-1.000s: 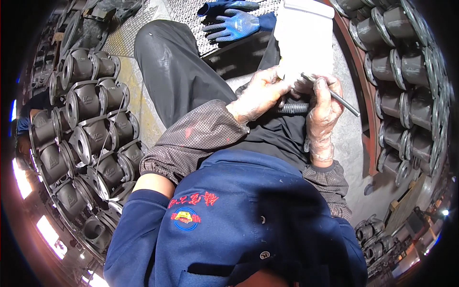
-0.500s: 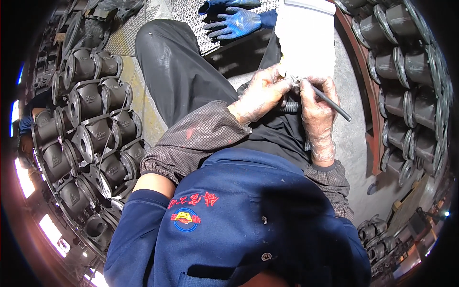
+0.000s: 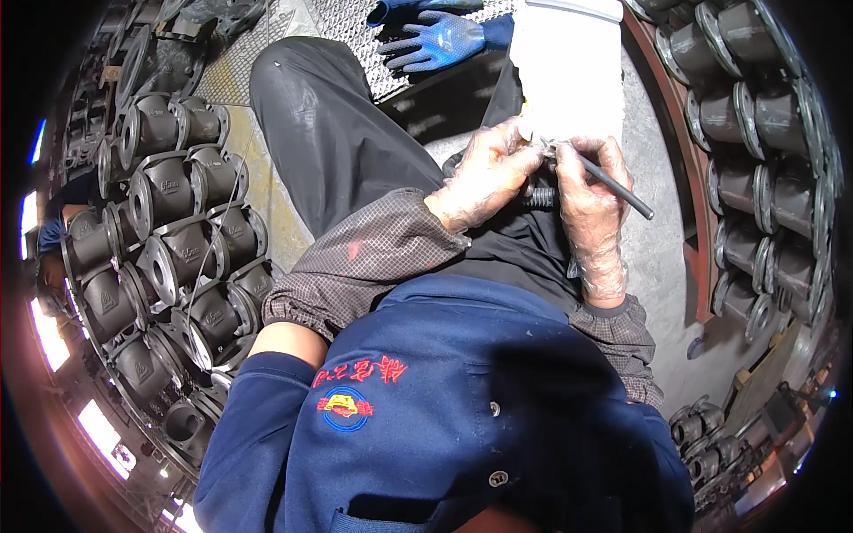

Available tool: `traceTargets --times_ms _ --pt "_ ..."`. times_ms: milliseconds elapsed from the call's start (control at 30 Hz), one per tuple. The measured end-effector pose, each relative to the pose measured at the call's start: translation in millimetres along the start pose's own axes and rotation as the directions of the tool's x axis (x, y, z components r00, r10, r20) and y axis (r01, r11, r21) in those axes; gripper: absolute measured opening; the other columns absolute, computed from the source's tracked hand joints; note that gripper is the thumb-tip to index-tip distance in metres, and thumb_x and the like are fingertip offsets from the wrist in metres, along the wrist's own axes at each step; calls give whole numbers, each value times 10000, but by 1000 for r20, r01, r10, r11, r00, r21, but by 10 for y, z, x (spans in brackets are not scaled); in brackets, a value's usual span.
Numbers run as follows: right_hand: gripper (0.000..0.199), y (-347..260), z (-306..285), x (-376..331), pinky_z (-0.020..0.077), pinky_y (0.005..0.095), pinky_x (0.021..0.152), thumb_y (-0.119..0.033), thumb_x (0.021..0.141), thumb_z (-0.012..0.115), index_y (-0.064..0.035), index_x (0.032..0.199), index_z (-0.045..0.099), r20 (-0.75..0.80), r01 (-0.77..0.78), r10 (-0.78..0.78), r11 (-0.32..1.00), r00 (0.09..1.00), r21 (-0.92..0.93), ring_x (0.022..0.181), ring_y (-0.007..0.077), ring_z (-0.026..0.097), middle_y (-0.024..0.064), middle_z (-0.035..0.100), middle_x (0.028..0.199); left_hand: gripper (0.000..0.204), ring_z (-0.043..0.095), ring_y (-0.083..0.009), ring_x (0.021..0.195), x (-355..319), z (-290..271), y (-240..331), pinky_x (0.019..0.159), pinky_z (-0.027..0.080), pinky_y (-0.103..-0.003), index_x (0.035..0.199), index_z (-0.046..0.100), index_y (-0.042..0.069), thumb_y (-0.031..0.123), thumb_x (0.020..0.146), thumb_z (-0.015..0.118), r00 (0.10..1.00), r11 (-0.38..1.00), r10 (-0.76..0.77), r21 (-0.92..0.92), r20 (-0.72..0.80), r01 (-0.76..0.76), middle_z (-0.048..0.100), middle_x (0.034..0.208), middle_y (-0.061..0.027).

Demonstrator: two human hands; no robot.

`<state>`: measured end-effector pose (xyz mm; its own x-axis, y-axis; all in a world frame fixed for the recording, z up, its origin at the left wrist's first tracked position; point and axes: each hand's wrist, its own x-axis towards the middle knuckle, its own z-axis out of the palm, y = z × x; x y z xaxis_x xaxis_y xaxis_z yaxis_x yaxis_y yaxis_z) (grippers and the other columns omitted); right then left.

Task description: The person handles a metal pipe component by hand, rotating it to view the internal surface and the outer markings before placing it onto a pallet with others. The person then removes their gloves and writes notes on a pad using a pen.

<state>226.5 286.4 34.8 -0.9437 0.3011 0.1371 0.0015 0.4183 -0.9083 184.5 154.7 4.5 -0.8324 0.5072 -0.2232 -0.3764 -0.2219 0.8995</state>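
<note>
My left hand (image 3: 490, 173), in a thin clear plastic glove, has thumb and fingers pinched together over my lap; what they hold is too small to make out. Close beside it, my right hand (image 3: 591, 197), gloved the same way, is closed round a dark pencil-like rod (image 3: 625, 193), whose blunt end points out to the right. The fingertips of both hands nearly meet at a small pale, shiny bit. Under them lies a dark ribbed piece like a spring or threaded bolt (image 3: 539, 198). A white sheet (image 3: 569, 71) stretches away just beyond my fingers.
Stacked flanged metal valve bodies (image 3: 182, 249) crowd the left side, and more flanged castings (image 3: 737, 115) line the right behind a reddish-brown metal edge (image 3: 657, 80). Blue work gloves (image 3: 440, 43) lie on a textured metal surface ahead. Another person's arm (image 3: 55, 233) shows at far left.
Both hands stay almost where they were, with only a slight shift at the fingertips and rod. The view has tilted a little.
</note>
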Motion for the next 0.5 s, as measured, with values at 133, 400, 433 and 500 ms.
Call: traceTargets --times_ms 133,400,433,500 --pt "95 35 -1 1 467 224 605 -59 820 623 3 868 569 7 28 -28 1000 1000 0 671 87 564 42 597 744 203 487 -39 637 -4 1 11 568 420 -184 1089 531 23 98 902 503 1000 1000 -9 12 7 9 552 819 2" --pt "91 54 2 -10 471 222 609 -51 823 615 7 865 559 3 -28 28 999 1000 20 679 89 574 42 597 749 198 478 -38 635 -7 8 -3 562 411 -185 1086 533 26 92 903 498 1000 1000 3 21 -6 -3 549 810 6" --pt "90 63 -4 -14 472 221 610 -50 824 614 8 865 558 6 -36 35 999 999 27 681 90 577 41 597 750 198 478 -38 635 -7 18 -1 562 411 -185 1086 533 26 92 903 498 1000 1000 3 21 -5 -3 549 810 6" --pt "87 62 -9 -15 472 221 610 -48 826 611 9 864 558 10 -52 52 997 999 51 682 91 576 43 598 753 184 478 -36 653 -14 41 21 575 411 -186 1070 543 29 98 905 502 1000 999 15 -31 3 -15 551 823 12"
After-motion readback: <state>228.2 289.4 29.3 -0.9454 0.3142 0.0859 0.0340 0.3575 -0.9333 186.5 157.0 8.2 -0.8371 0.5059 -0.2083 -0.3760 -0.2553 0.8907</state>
